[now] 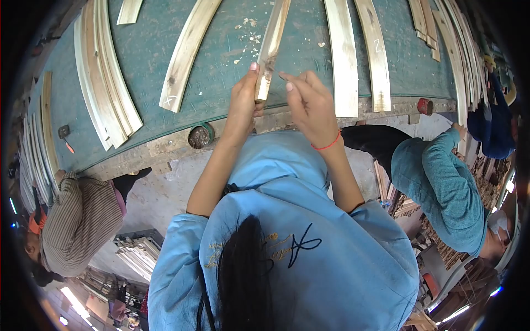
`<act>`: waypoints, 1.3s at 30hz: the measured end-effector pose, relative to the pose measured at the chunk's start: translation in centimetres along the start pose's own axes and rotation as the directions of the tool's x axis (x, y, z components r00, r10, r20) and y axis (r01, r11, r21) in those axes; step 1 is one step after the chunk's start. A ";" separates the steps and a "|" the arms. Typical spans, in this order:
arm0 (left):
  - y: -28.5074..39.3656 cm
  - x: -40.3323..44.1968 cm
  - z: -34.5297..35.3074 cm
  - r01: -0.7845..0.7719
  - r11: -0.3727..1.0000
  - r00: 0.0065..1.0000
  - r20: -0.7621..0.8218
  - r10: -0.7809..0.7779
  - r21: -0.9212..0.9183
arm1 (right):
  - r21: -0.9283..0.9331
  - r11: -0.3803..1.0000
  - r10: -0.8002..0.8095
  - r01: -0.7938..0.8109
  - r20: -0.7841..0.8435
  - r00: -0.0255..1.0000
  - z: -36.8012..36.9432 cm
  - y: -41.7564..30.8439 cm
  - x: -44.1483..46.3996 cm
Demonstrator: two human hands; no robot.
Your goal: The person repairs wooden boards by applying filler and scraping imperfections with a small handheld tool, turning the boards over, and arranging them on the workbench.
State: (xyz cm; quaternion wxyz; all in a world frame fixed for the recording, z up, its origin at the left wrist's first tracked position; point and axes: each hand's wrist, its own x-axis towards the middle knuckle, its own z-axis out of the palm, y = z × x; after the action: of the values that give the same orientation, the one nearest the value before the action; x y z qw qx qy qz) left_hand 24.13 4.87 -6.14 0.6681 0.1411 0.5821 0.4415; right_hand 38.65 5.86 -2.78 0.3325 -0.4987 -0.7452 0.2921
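Note:
My left hand (243,99) is wrapped round the near end of a narrow wooden strip (270,52), with the thumb along its side. A dark knot marks the strip close to that end, and the rest runs away over the green tabletop. Just right of the strip, my right hand (313,105) is closed in a pinch, with a red cord at the wrist. A small, thin, brownish piece sticks out from its fingertips toward the knot; its kind I cannot make out. Pale shavings (249,38) lie beyond the left hand.
Wooden boards lie left (190,52) and right (343,58) of the strip. Stacked boards (105,71) are farther left. A round tin (200,136) and a red tin (424,106) sit at the table edge (160,151). One person (83,220) is at the left, another (441,187) at the right.

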 end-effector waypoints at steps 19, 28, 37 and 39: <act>-1.2 1.7 -2.1 -0.196 0.918 0.952 -0.156 0.263 0.346 | 0.103 0.994 -0.024 0.020 0.034 0.999 1.0 1.8 -0.3; 0.4 0.7 -1.6 -0.037 0.951 0.984 -0.155 0.088 0.306 | 0.010 0.998 -0.066 0.067 -0.074 0.995 2.0 2.4 0.0; 0.6 0.4 -1.5 -0.051 0.972 0.988 -0.130 0.083 0.231 | 0.021 0.991 -0.129 0.129 -0.002 0.992 0.3 1.9 -0.5; 0.4 0.4 -1.6 -0.055 0.967 0.987 -0.130 0.089 0.248 | 0.024 0.994 -0.109 0.109 -0.023 0.994 0.3 2.5 0.0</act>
State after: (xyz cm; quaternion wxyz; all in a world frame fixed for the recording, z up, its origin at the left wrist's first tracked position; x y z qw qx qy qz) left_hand 22.50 4.94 -6.58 0.5866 0.2115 0.6719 0.3996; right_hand 39.73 6.65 -4.88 0.3623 -0.4561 -0.7640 0.2775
